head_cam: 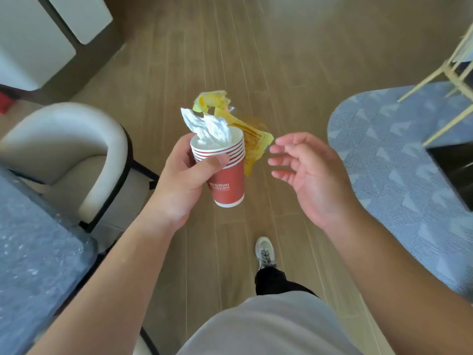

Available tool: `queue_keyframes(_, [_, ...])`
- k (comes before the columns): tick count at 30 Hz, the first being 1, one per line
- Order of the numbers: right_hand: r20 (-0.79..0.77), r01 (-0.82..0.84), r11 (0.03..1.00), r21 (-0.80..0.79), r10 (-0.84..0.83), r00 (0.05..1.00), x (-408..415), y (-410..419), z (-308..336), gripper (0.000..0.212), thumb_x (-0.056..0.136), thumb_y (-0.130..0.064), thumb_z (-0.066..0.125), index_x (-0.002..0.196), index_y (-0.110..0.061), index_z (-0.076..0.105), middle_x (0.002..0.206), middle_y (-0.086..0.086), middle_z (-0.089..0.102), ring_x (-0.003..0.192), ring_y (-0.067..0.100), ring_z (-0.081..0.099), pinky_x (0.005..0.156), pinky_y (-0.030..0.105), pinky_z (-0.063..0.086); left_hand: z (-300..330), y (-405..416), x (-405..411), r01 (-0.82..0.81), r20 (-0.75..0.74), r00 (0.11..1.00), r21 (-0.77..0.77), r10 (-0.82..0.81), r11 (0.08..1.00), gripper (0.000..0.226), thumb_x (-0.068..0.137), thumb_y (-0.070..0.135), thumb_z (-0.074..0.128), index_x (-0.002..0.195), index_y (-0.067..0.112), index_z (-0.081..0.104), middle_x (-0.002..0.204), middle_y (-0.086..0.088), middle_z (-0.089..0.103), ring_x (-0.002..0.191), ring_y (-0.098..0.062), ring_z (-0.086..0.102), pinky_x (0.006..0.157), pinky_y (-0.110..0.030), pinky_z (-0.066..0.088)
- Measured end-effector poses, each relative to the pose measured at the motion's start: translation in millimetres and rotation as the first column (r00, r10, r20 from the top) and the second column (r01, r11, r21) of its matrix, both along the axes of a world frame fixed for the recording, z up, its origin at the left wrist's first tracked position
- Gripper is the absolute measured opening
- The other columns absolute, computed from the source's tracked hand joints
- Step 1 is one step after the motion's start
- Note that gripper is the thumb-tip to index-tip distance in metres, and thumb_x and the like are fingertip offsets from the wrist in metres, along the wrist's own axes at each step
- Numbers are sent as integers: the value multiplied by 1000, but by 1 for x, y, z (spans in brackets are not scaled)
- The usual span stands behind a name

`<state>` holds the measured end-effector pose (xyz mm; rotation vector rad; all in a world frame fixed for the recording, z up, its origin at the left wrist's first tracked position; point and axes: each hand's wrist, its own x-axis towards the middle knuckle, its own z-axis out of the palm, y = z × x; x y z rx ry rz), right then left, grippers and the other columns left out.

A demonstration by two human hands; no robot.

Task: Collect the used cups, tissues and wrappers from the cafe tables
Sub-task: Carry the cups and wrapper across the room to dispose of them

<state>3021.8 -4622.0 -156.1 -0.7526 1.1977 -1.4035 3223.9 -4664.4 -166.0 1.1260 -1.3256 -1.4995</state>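
We've got the left hand (183,175) wrapped around a stack of red paper cups (225,172), thumb across the front just under the rims, fingers behind. Cups are nested, several white rims showing, held roughly upright with a slight tilt, over the wood floor (256,60). Outer cup has white hotel branding on it.

A crumpled white tissue (207,126) is stuffed into the top cup and sticks out above the rim. Yellow wrappers (252,139) sit behind and to the right of the stack; one crumpled piece pokes up above the tissue, another hangs down beside the cups. We can't tell whether the wrappers are pinched by the left-hand fingers behind the stack or tucked in.

Right hand (309,170) is just beside the wrappers, not touching, fingers loosely spread and relaxed, holding nothing.

Around us: white curved-back chair (76,139) at left, grey speckled table edge (33,239) lower left, blue patterned rug (399,160) at right with gold-coloured furniture legs (450,73) on it. Our white sneaker (265,252) is forward on the floor, with a dark trouser leg above it.
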Motion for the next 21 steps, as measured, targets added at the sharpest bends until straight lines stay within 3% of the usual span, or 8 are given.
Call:
queue_keyframes(11, [-11, -144, 988, -49, 143, 990, -53, -186, 23, 14, 77, -23, 58, 76, -26, 71, 90, 3, 69, 79, 16, 66, 66, 27, 51, 33, -166, -53, -87, 15, 996, -67, 88, 994, 71, 72, 36, 76, 132, 3, 56, 114, -3, 73, 103, -16, 70, 79, -25, 55])
queue_keyframes(16, [-37, -192, 980, -54, 190, 981, -49, -258, 22, 13, 77, -23, 58, 77, -26, 71, 91, 3, 70, 79, 15, 66, 66, 27, 51, 34, -231, -46, -147, 3, 989, -71, 148, 987, 47, 73, 35, 75, 117, 19, 65, 107, 5, 76, 99, -12, 71, 78, -22, 55])
queue_keyframes(21, [-61, -203, 978, -36, 201, 978, -32, -340, 13, 14, 78, -22, 57, 77, -26, 71, 89, 2, 70, 79, 15, 66, 66, 27, 51, 18, -309, -28, -176, -31, 984, -38, 174, 984, 63, 70, 37, 76, 126, 12, 61, 113, -1, 74, 102, -15, 71, 79, -23, 55])
